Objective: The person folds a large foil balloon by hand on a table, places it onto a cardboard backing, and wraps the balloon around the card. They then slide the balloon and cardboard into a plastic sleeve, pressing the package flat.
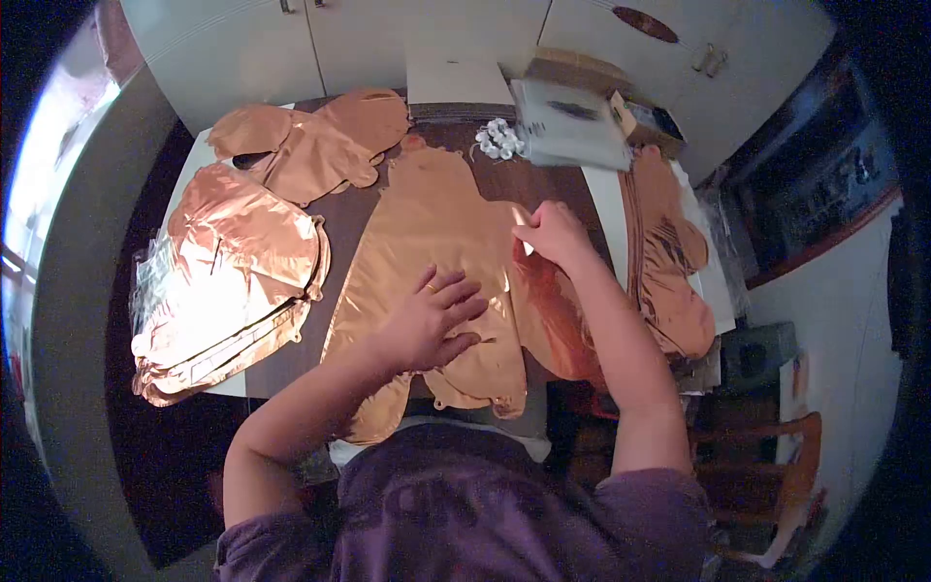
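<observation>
A flat, uninflated copper-coloured foil balloon [417, 223] lies across the middle of the table, its lower end reaching the front edge near my body. My left hand [433, 318] rests over its lower middle, fingers spread and nothing in them. Along the balloon's right side, my right hand [555, 233] is closed in a pinch on the foil edge. Below that pinch, a flap of foil [555, 315] hangs folded over and looks darker and redder.
Stacks of flat foil balloons lie at the left [238, 233], back left [325, 145] and right [664, 252]. Behind are a white ribbon bundle [499, 140], clear plastic bags [567, 126] and an open box [655, 121]. A wooden chair [800, 466] stands at the right.
</observation>
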Action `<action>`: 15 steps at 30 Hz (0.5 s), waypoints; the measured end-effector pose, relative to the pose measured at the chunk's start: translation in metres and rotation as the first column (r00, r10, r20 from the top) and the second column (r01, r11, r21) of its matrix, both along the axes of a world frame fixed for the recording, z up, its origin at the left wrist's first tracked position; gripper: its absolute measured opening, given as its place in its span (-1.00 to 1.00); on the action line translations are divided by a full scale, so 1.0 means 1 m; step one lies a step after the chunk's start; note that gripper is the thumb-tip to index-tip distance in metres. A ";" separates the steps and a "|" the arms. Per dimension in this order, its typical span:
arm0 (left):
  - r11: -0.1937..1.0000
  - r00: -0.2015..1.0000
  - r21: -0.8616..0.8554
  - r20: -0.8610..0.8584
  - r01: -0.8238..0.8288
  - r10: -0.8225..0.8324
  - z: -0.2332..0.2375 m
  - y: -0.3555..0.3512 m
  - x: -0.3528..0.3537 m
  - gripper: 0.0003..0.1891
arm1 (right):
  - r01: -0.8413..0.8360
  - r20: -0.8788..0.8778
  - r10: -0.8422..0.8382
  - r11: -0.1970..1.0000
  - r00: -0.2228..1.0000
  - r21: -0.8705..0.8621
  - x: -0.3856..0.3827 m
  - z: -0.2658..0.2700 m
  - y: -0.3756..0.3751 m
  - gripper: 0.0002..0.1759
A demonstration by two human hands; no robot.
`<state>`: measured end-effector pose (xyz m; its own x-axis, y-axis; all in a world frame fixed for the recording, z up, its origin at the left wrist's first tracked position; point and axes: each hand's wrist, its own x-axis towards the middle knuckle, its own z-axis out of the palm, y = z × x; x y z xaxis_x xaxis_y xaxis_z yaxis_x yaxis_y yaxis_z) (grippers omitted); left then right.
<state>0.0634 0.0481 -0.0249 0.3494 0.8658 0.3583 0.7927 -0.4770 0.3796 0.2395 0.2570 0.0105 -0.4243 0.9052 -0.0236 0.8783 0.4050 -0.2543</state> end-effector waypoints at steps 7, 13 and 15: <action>1.000 1.000 -0.002 0.019 0.000 0.000 0.001 0.000 0.001 -0.47 | -0.266 -0.459 0.164 0.949 0.873 -0.168 -0.019 0.021 -0.035 -0.76; 1.000 1.000 0.006 0.010 0.002 -0.002 0.005 -0.001 0.001 -0.49 | -0.427 -0.702 0.338 0.903 0.627 0.053 -0.007 -0.016 -0.021 -0.71; 1.000 1.000 -0.002 0.013 -0.006 0.006 0.006 -0.002 0.001 -0.51 | -0.500 -0.254 0.670 0.709 0.697 0.498 -0.004 -0.017 -0.013 -0.61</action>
<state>0.0640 0.0462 -0.0189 0.3393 0.8686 0.3611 0.7905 -0.4714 0.3911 0.2355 0.2438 -0.0063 -0.7607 0.3623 0.5386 0.2791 0.9317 -0.2325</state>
